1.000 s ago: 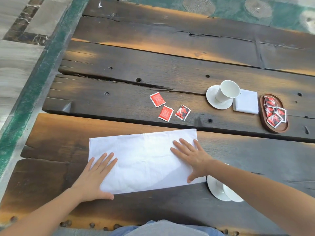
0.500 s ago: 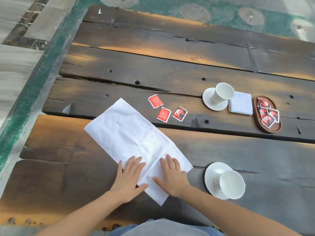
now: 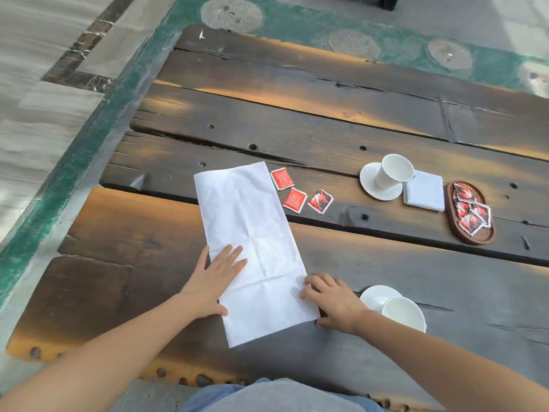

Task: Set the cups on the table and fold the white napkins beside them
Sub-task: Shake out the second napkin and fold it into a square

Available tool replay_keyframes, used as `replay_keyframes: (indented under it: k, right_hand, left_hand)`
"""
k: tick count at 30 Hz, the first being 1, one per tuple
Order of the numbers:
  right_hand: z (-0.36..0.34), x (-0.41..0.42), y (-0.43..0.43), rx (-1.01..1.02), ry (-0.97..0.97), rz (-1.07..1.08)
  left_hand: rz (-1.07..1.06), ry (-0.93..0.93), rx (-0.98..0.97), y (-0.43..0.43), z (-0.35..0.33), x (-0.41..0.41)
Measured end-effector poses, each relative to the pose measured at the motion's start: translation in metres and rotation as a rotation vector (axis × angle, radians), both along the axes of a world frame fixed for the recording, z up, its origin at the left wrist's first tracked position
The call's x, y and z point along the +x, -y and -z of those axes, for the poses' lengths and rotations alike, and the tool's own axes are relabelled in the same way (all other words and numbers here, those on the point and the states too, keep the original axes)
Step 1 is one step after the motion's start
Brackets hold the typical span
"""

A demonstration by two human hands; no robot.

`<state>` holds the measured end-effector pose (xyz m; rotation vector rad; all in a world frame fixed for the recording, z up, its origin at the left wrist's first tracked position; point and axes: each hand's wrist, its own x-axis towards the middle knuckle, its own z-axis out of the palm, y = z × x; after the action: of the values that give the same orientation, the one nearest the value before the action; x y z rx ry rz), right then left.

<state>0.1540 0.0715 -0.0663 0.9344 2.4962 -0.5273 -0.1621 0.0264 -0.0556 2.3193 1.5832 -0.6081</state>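
Observation:
A long white napkin (image 3: 252,233), folded into a strip, lies lengthwise away from me on the dark wooden table (image 3: 326,120). My left hand (image 3: 215,278) lies flat, fingers spread, on the strip's near left edge. My right hand (image 3: 332,301) curls its fingers on the near right edge. A white cup (image 3: 404,315) on a saucer (image 3: 375,295) stands just right of my right wrist. Farther back right, another white cup (image 3: 393,171) stands on its saucer (image 3: 371,185), with a folded white napkin (image 3: 424,194) beside it.
Three red sachets (image 3: 297,193) lie loose just right of the strip's far end. A brown oval tray (image 3: 472,233) holding several red sachets sits at the far right. The table's left edge drops to a green and grey floor (image 3: 44,144).
The napkin strip has been turned from lying crosswise, through a diagonal, to pointing away from me. Both hands have shifted to its near end, one on each side.

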Motion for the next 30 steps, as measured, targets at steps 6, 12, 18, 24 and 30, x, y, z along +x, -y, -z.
replay_keyframes:
  k: [6,12,18,24,30]
  right_hand:
    - [0.004,0.009,0.011,0.054,-0.039,-0.063]
    - [0.002,0.013,0.013,0.093,-0.113,-0.049]
    - [-0.006,0.006,0.011,0.087,-0.070,-0.056]
    - [-0.019,-0.011,0.013,0.071,-0.038,0.098]
    - [-0.037,-0.019,-0.002,-0.292,-0.020,0.210]
  left_hand:
    - [0.140,0.214,0.061,0.051,-0.002,0.029]
    - [0.038,0.211,-0.014,0.073,0.008,0.032]
    - [0.108,0.181,0.063,0.072,-0.008,0.034]
    - [0.071,0.131,0.113,0.079,-0.013,0.043]
    - [-0.245,0.395,-0.292,0.066,-0.022,0.025]
